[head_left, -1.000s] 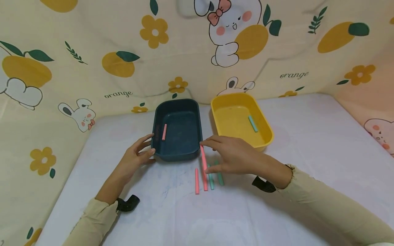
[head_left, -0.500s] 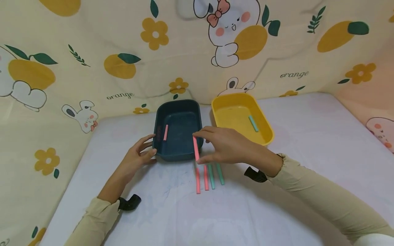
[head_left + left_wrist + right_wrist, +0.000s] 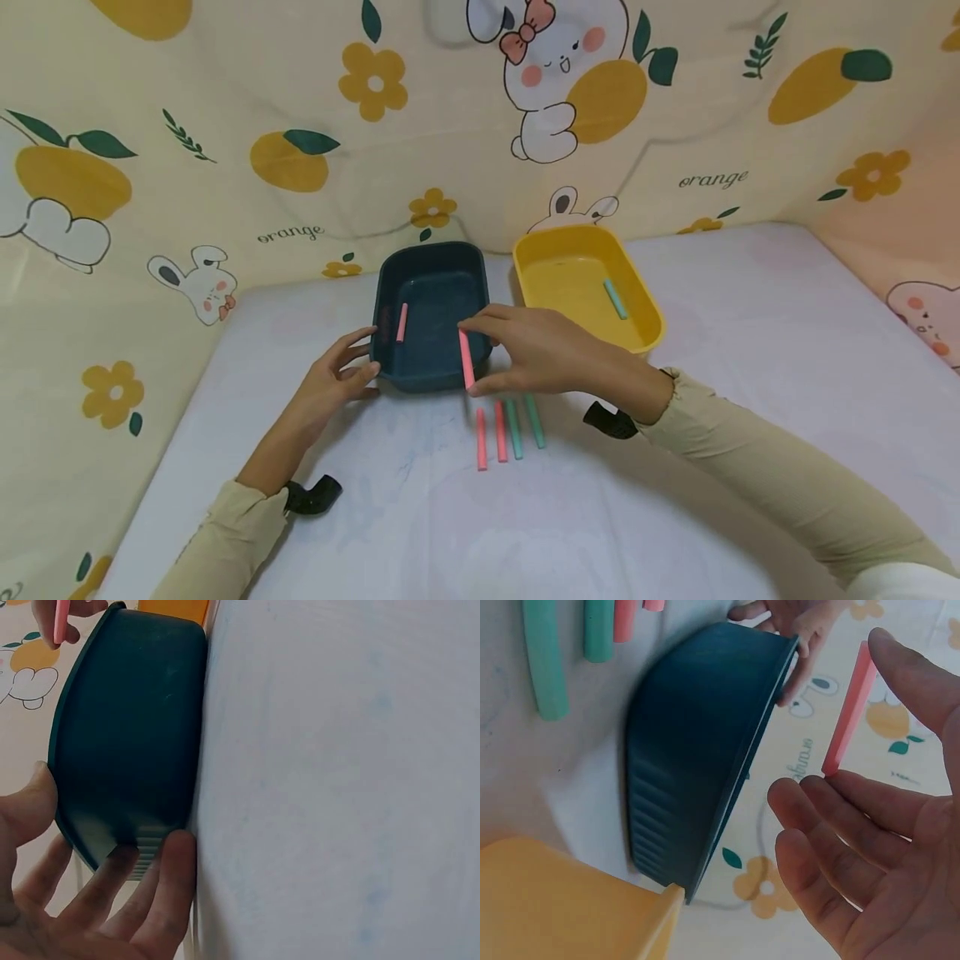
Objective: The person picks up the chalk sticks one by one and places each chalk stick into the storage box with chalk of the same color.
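My right hand (image 3: pixel 543 350) pinches a pink chalk-like stick (image 3: pixel 467 360) by its two ends, thumb at one and fingertips at the other. It holds the stick over the front right corner of a dark blue bin (image 3: pixel 427 382). With fingers spread, my left hand (image 3: pixel 326 383) rests against that bin's left side, the thumb (image 3: pixel 34 802) at the rim in the left wrist view. One pink stick (image 3: pixel 402 322) lies inside the bin. On the cloth in front, two pink sticks (image 3: pixel 482 439) and two green sticks (image 3: pixel 513 429) lie roughly side by side.
A yellow bin (image 3: pixel 566 287) stands right of the dark one, with a green stick (image 3: pixel 615 298) in it. White cloth (image 3: pixel 525 533) covers the table. Behind both bins rises a printed curtain (image 3: pixel 450 158).
My right hand has lifted the pink stick from the row and carried it left and up, from beside the dark bin to over its front right corner. My left hand stays at the bin.
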